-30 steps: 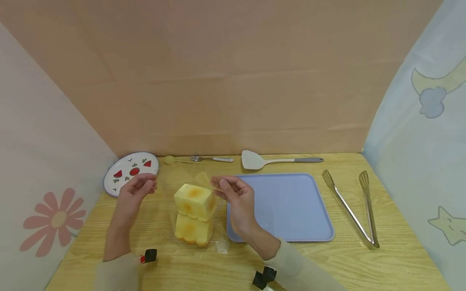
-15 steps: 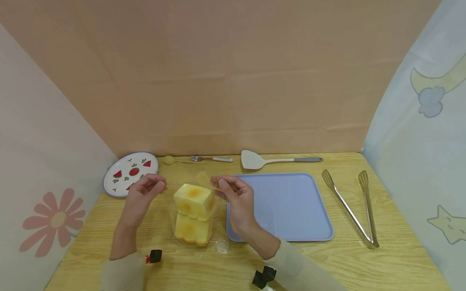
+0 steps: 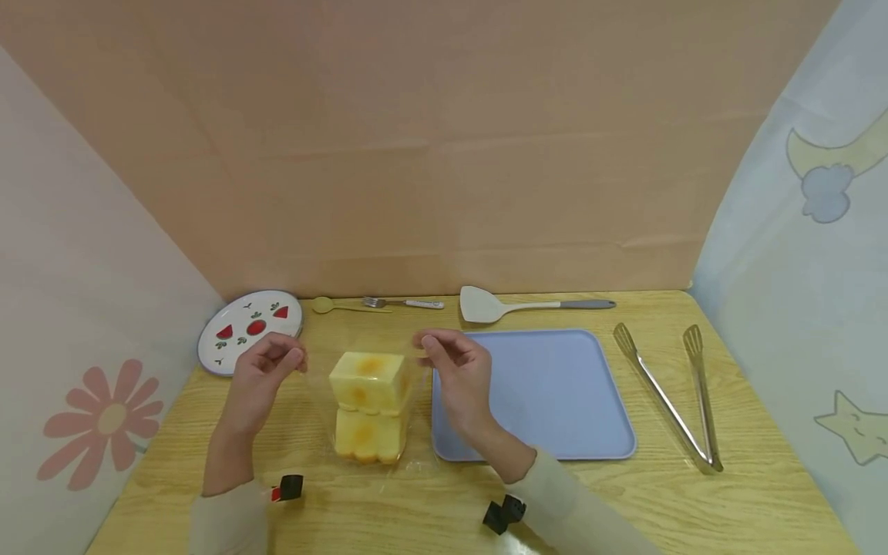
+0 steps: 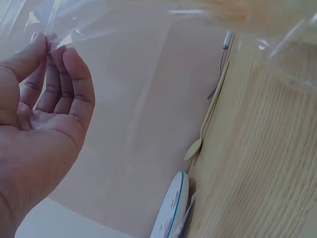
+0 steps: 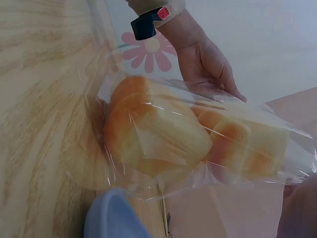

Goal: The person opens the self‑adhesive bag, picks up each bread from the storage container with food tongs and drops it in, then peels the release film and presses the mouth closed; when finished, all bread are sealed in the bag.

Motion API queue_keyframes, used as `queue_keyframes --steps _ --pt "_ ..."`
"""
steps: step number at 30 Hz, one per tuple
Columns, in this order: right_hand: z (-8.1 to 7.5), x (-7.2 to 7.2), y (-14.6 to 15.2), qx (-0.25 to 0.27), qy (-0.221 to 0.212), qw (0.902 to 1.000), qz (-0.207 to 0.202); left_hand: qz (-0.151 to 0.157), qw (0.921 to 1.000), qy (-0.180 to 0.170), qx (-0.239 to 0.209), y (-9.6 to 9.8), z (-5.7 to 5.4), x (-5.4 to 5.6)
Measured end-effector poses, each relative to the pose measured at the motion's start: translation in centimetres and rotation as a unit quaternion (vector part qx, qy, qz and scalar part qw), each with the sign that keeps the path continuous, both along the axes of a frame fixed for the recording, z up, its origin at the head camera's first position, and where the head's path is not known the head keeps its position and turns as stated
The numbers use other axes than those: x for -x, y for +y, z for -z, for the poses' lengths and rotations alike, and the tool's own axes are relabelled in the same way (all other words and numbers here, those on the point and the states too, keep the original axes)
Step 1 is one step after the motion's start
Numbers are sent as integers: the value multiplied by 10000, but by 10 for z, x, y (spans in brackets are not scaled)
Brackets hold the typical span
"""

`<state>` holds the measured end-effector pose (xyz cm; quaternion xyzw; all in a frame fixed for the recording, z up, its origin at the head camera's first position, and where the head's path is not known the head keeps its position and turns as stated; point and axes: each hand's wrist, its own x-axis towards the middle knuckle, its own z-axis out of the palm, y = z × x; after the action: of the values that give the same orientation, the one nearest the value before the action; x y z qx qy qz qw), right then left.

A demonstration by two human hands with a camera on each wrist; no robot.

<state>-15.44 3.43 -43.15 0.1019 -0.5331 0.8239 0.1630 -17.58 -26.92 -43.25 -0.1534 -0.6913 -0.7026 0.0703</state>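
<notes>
Two toy loaves of yellow bread with browned patches, an upper loaf (image 3: 368, 379) and a lower loaf (image 3: 368, 437), sit stacked inside a clear plastic bag (image 5: 302, 153). To the left of the bag's upper edge, my left hand (image 3: 260, 378) pinches the film between thumb and fingertips, as the left wrist view makes plain. On the opposite side, my right hand (image 3: 463, 378) pinches the other edge over the tray's left border. In the right wrist view both loaves lie behind the film, while the right fingertips are mostly out of frame.
A blue tray (image 3: 534, 397) lies right of the bag, with metal tongs (image 3: 669, 401) spread beyond it. Along the back are a patterned plate (image 3: 239, 312), a yellow spoon (image 3: 323, 305), a fork (image 3: 409, 303) and a spatula (image 3: 482, 306). Walls enclose the back and sides.
My left hand moved right, then slightly back left, and now pinches the bag's film. The right hand shifted a little right. The bag's folded edge has spread and the loaves have turned slightly.
</notes>
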Motion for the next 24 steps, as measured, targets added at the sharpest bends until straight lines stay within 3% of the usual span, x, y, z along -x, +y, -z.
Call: queue_keyframes --steps 9,12,16,21,24 --pt "5 9 6 -435 149 9989 115 62 9994 13 351 -1 -4 -4" --pt "6 13 8 -521 243 9983 78 259 9995 58 -182 -1 0 -3" --pt "7 17 11 -497 393 9980 -30 681 9925 186 -998 -2 7 1" --pt "9 21 13 -398 714 9962 -290 754 9868 285 -1407 -2 10 4" --pt "10 24 16 -451 1009 9928 -454 872 9794 338 -1792 1 10 6"
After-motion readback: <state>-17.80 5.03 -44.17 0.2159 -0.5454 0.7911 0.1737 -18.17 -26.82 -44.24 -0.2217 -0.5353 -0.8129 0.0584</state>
